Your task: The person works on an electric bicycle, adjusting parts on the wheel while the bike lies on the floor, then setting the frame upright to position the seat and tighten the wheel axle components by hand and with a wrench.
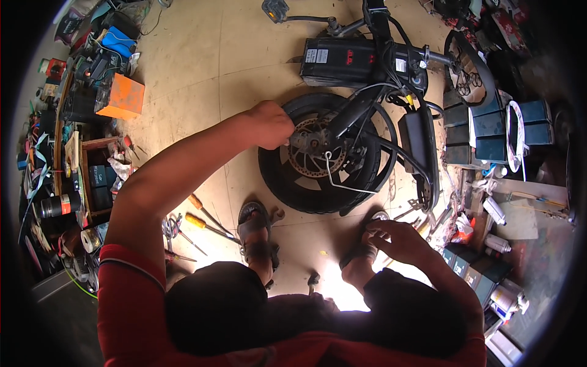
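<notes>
Look for the electric bicycle's wheel (pixel 318 144) lying on its side on the floor (pixel 189 67), beyond the feet, brake disc (pixel 301 164) facing up. Too round for a long axis; axle pointing toward the head, fork (pixel 356 114) running to upper right. Apparently working by hand around the disc; probably calling for a steady hold there. Curled left grip (pixel 275 126) at the disc's left edge; cannot tell whether grasping anything. Note the bent metal rod (pixel 331 174) across the wheel, long arm pointing right. Half-curled right grip (pixel 400 241) near the right foot; cannot make out contents.
</notes>
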